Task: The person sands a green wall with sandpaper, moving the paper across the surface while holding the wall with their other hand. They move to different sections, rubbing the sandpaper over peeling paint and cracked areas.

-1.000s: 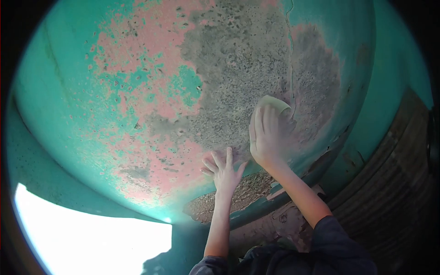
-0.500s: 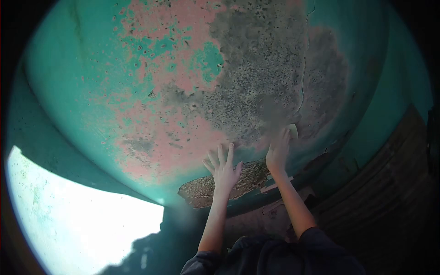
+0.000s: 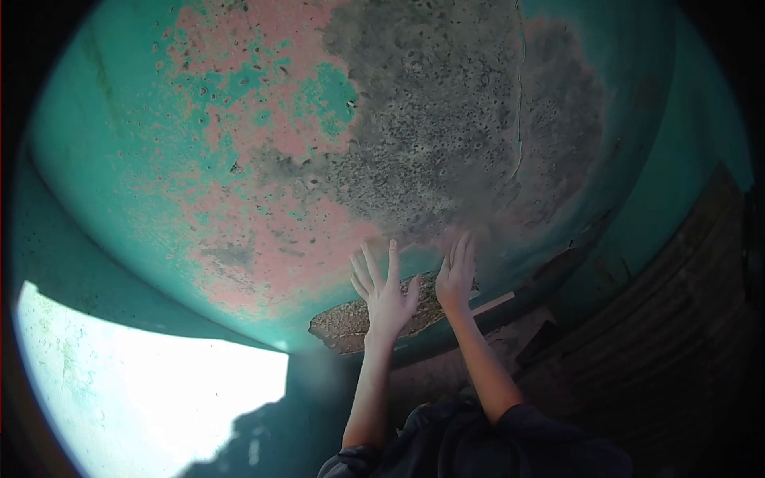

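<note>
My left hand [image 3: 386,299] lies with spread fingers against the curved green surface, over the upper edge of a rough brown patch [image 3: 343,325] where the coating is broken away. Just right of it is my right hand [image 3: 457,275], its straight fingers pressed together against the surface, near the lower edge of the grey worn area [image 3: 430,119]. Whatever is under these fingers is hidden. Pink and green mottled paint [image 3: 271,231] spreads above and left of both hands.
A thin raised crack [image 3: 520,103] runs down the grey area. Bright light fills an opening [image 3: 159,382] at lower left. Dark ribbed material [image 3: 661,350] is at lower right, and a pale strip [image 3: 494,303] lies beside my right wrist.
My right hand has moved left and slightly down, closer to my left hand. The pale piece seen at its fingertips before is out of sight. The view has shifted slightly.
</note>
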